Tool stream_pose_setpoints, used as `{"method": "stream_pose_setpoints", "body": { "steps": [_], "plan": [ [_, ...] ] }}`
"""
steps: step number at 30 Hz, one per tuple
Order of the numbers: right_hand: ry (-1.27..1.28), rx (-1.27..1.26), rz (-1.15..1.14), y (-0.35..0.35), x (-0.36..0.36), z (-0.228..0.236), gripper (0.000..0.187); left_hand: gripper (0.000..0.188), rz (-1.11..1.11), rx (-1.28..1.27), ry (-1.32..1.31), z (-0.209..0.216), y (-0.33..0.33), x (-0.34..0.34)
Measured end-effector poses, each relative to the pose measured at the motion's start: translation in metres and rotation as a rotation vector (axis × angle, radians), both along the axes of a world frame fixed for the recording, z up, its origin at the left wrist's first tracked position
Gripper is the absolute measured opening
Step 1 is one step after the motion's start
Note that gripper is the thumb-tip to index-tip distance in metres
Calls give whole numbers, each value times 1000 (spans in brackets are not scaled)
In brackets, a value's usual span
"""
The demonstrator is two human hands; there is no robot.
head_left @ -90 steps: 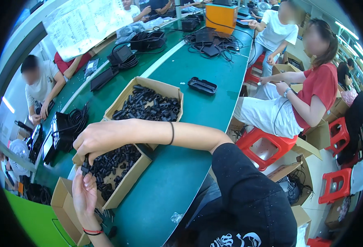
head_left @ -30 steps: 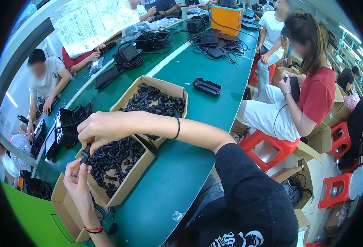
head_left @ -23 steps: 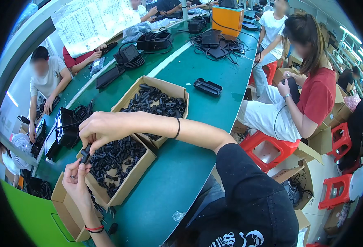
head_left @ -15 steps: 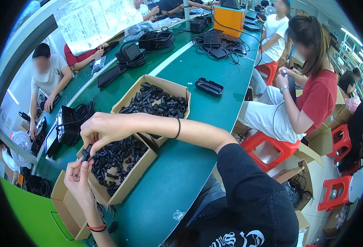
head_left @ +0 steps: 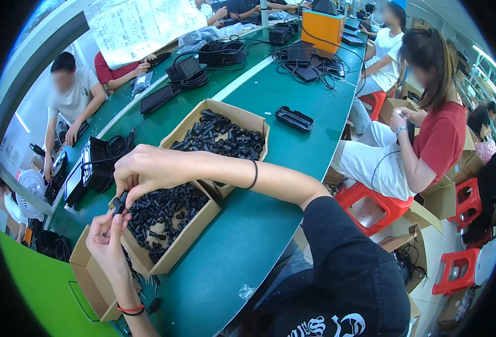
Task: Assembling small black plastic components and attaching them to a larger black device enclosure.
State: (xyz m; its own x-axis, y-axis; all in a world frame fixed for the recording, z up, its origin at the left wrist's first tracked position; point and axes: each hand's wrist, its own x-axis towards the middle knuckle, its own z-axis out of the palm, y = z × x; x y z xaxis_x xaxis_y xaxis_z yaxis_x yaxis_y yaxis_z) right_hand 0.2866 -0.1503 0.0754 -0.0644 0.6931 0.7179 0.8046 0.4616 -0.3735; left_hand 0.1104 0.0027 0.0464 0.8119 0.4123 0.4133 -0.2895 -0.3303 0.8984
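My left hand [head_left: 108,233] pinches the lower end of a small black plastic fitting [head_left: 119,204] between thumb and fingertips. From above, my right hand [head_left: 144,170] closes its thumb and fingers on the fitting's upper end. Whether this is one piece or two joined pieces I cannot tell. Both hands are over the left edge of a cardboard box [head_left: 194,235] holding many small black fittings. Behind my right forearm, a second cardboard box [head_left: 169,136] is filled with short black tubular pieces.
An empty-looking black plastic case half [head_left: 294,119] lies on the green table [head_left: 248,224]. Left are a black device with coiled cable [head_left: 97,171] and a cardboard tray [head_left: 87,275]. Farther back are cabled black adapters [head_left: 309,60] and an orange box [head_left: 320,32]. A co-worker [head_left: 436,135] sits at right.
The whole view has shifted slightly, moving the table and boxes a little rightward. Both hands still hold the black fitting at the box's left edge, with only a slight change in finger position.
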Motion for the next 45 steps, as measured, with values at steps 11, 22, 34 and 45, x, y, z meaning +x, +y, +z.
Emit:
{"method": "stream_pose_setpoints", "body": {
  "steps": [11,22,34,45],
  "plan": [
    [35,95,-86,2,-11,-1,24,19,61,93,-87,-3,0,0],
    [-333,342,-397,12,-41,-16,25,43,128,125,-105,-6,-13,-1],
    [-457,-47,-569,3,-92,-29,34,49,114,61,-62,-20,-15,-27],
    [-411,66,-166,-16,-138,-60,35,55,205,-2,-318,-35,2,-94]
  ]
}}
